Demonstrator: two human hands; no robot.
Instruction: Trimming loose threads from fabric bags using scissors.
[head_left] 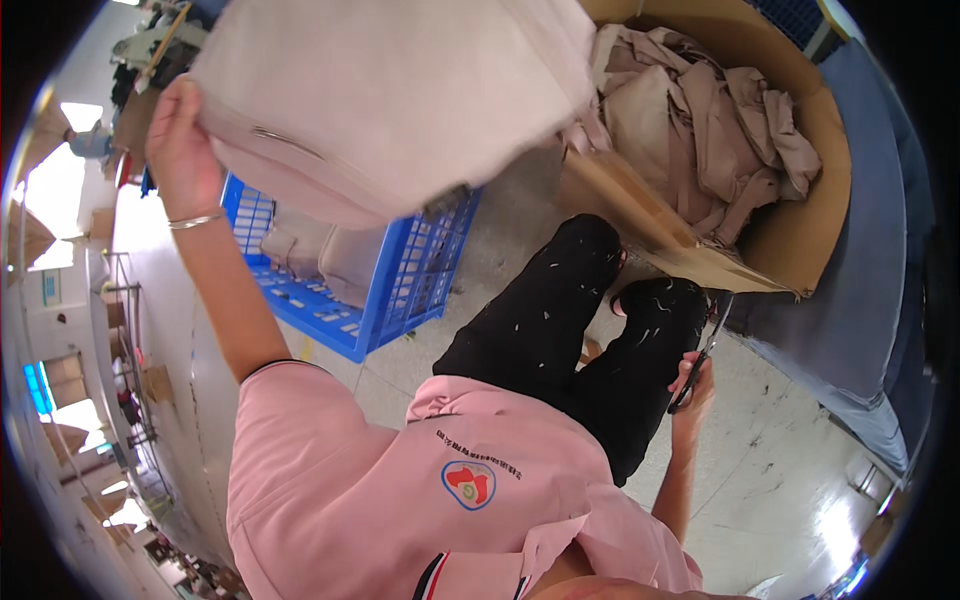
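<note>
My left hand (185,150) is raised at the upper left, its fingers closed on the edge of a large pale pink fabric bag (400,95). A zip runs along the bag's lower side, and the top of the bag goes out of view. Low at the right, beside my knee, my right hand (694,384) is wrapped round a pair of scissors (708,350) with dark handles, the metal blades pointing up and away from me. Beneath the held bag stands a blue plastic crate (375,310) with similar pale bags (345,265) inside, partly hidden.
An open cardboard box (830,215) at the upper right holds a heap of crumpled pale pink fabric pieces (700,130) with straps. Its near flap (650,215) leans toward my knees. Blue cloth (870,260) hangs beside the box. Shelving (130,360) lines the far left.
</note>
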